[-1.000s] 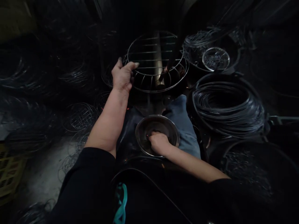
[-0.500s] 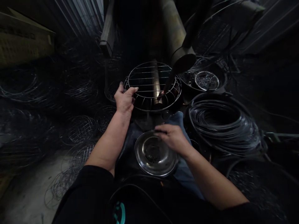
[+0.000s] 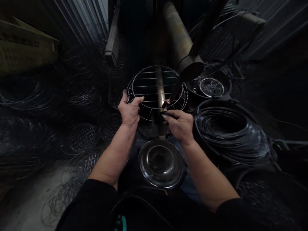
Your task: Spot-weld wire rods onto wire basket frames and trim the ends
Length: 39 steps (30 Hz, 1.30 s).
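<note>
My left hand (image 3: 130,110) grips the left side of a round wire rack (image 3: 146,86), thumb over the rim. The rack has parallel cross wires inside a ring, with a wider ring below. It sits around a brass-coloured rod (image 3: 160,85), and a dark slanted arm (image 3: 176,88) with a coppery tip comes down to the rack's front edge. Right by that tip, my right hand (image 3: 181,125) has its fingers pinched at the near rim. What they hold is too small and dark to name. Below both hands is a shiny metal dish (image 3: 146,154) with small dark pieces in it.
On the right stands a tub with a coil of wire (image 3: 221,128). Behind it, a small round metal bowl (image 3: 211,87) of bits sits in a dark basin. A thick pipe (image 3: 180,35) hangs overhead. Wire racks (image 3: 83,138) lie in heaps on the left, near a cardboard box (image 3: 29,48).
My right hand has moved up and forward from above the dish to the rack's near edge. My left hand keeps its grip; the rack is tilted slightly differently.
</note>
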Each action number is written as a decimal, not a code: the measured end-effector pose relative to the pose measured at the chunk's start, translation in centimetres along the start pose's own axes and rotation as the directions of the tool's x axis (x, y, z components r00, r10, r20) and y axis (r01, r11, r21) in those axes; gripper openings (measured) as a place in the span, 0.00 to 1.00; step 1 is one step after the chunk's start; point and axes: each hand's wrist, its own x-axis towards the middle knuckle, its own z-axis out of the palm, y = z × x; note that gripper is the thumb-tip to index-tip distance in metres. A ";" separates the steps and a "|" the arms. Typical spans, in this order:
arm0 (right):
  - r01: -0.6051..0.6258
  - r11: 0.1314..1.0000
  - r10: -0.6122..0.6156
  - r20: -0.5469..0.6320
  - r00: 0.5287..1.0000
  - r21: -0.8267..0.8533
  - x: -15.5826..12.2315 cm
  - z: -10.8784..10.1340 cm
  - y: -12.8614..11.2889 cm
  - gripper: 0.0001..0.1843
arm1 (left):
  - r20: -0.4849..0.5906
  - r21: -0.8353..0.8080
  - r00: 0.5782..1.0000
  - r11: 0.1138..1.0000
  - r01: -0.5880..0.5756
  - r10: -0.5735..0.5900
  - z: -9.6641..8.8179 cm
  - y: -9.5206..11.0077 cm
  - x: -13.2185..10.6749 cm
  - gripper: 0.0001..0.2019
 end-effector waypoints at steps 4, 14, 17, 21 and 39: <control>-0.073 0.996 0.075 -0.032 0.997 0.051 0.0 0.0 -0.6 0.10 | 0.020 0.002 1.000 1.000 -0.018 0.018 0.2 -0.3 -0.2 0.43; -0.066 0.990 0.087 -0.178 0.980 0.122 0.0 0.8 -0.3 0.10 | 0.015 0.014 1.000 1.000 -0.005 0.005 0.7 -0.6 -0.1 0.42; -0.048 0.990 0.072 -0.182 0.981 0.131 0.3 0.8 -0.1 0.10 | 0.027 0.011 1.000 1.000 0.001 -0.001 0.8 -0.6 0.2 0.41; -0.032 0.991 0.055 -0.180 0.982 0.127 0.6 0.9 0.2 0.10 | 0.020 0.001 1.000 1.000 0.024 -0.024 1.2 -0.6 0.6 0.43; -0.038 0.999 0.037 -0.065 0.997 -0.011 0.7 0.0 -0.1 0.12 | 0.016 0.021 0.998 0.998 0.062 -0.062 1.8 -0.8 1.3 0.45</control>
